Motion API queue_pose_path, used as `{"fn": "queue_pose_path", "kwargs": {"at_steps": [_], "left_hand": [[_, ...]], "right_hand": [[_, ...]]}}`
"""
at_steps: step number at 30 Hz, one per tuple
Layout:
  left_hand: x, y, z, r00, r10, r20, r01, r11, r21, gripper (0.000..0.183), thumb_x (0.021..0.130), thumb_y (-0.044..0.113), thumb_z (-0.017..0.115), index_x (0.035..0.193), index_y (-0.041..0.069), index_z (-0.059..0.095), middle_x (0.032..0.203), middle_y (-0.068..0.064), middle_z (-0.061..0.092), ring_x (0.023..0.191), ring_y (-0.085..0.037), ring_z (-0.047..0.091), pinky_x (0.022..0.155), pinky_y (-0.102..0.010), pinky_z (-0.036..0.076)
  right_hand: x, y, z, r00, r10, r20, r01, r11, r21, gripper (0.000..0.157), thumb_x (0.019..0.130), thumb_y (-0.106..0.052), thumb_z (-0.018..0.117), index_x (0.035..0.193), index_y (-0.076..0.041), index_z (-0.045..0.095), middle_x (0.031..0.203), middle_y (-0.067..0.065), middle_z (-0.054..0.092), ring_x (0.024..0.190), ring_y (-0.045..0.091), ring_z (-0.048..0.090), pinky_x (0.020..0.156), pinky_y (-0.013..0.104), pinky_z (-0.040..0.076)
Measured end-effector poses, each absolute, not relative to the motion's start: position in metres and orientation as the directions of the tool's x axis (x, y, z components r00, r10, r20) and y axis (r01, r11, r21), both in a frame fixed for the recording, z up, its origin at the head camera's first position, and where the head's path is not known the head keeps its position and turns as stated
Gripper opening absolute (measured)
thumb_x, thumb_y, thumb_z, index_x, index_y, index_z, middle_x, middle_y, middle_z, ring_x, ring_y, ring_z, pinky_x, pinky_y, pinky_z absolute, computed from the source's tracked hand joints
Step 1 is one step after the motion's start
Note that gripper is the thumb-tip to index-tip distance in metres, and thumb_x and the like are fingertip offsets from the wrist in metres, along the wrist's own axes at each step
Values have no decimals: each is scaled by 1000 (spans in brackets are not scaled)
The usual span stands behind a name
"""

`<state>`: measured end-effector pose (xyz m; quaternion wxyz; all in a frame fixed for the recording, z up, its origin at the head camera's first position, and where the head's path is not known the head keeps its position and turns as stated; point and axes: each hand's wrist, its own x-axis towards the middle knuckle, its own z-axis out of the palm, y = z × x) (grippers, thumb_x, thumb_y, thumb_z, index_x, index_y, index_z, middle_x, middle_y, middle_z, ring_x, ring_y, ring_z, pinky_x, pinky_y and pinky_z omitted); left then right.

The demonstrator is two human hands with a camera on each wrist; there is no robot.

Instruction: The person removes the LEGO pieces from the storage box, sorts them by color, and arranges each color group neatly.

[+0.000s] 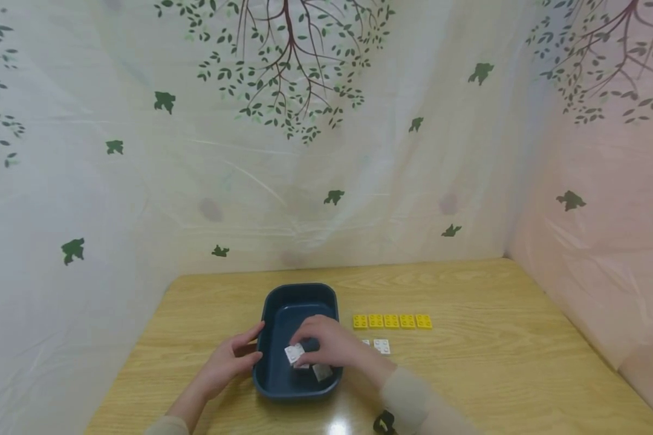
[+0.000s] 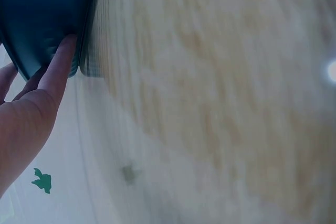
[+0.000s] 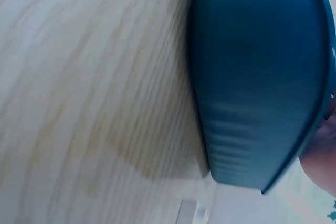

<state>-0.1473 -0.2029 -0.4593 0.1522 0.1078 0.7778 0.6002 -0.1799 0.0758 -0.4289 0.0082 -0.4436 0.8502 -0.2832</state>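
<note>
A dark blue rectangular bin (image 1: 296, 396) stands on the wooden table. My left hand (image 1: 223, 362) rests against its left side, the fingers touching the outer wall, as the left wrist view also shows at the hand (image 2: 34, 103). Over the bin, my right hand (image 1: 334, 344) pinches a white toy building brick (image 1: 293, 353) between thumb and fingers. Below that hand another white brick (image 1: 322, 371) lies on the bin's floor, and part of a further pale piece shows by the fingertips. The right wrist view mostly has the bin's outer wall (image 3: 257, 77); only a bit of the hand (image 3: 321, 161) appears.
Right of the bin, several yellow bricks (image 1: 392, 321) line up in a row. Nearer me lies a white brick (image 1: 382, 346), with another partly hidden by my right hand. A small black object (image 1: 383, 422) is near my right sleeve. A leaf-print curtain (image 1: 305, 211) borders the table.
</note>
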Motion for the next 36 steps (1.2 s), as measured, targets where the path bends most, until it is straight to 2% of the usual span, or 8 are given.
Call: {"fn": "queue_pose_path", "kwargs": {"at_steps": [9, 16, 23, 28, 36], "left_hand": [[-143, -201, -459, -934, 340, -108, -21, 250, 968, 63, 95, 13, 65, 152, 8, 38, 155, -24, 32, 128, -43, 50, 91, -37, 55], [-141, -201, -457, -932, 349, -98, -8, 249, 969, 63, 96, 13, 64, 153, 7, 37, 155, -26, 31, 128, -44, 49, 93, -38, 54], [-142, -200, -459, -939, 322, -122, -36, 260, 965, 63, 95, 12, 66, 152, 9, 39, 155, -24, 33, 128, -44, 49, 93, -41, 54], [-143, -199, -460, -940, 321, -119, -32, 264, 964, 63, 95, 12, 66, 152, 8, 40, 154, -24, 34, 128, -44, 49, 93, -42, 53], [-142, -199, -458, -941, 314, -128, -41, 270, 962, 63, 95, 14, 66, 152, 9, 40, 154, -23, 34, 129, -43, 49, 94, -42, 53]], "right_hand": [[-177, 114, -426, -702, -652, 286, -670, 469, -576, 29, 82, -28, 82, 108, -18, 74, 105, -10, 67, 99, 8, 58, 90, 31, 50], [-174, 147, -425, -790, -549, 273, -569, 487, -663, 31, 82, -24, 83, 110, -16, 73, 104, -12, 67, 95, 13, 61, 87, 41, 54], [-173, 178, -434, -799, -525, 294, -568, 498, -655, 27, 83, -23, 81, 108, -16, 72, 102, -10, 67, 94, 19, 62, 85, 42, 54], [-172, 196, -441, -801, -515, 305, -576, 526, -626, 26, 83, -23, 82, 105, -15, 72, 100, -8, 66, 91, 16, 61, 82, 42, 56], [-171, 223, -449, -821, -493, 289, -556, 575, -600, 25, 82, -25, 81, 104, -17, 71, 100, -11, 65, 92, 13, 61, 83, 36, 55]]}}
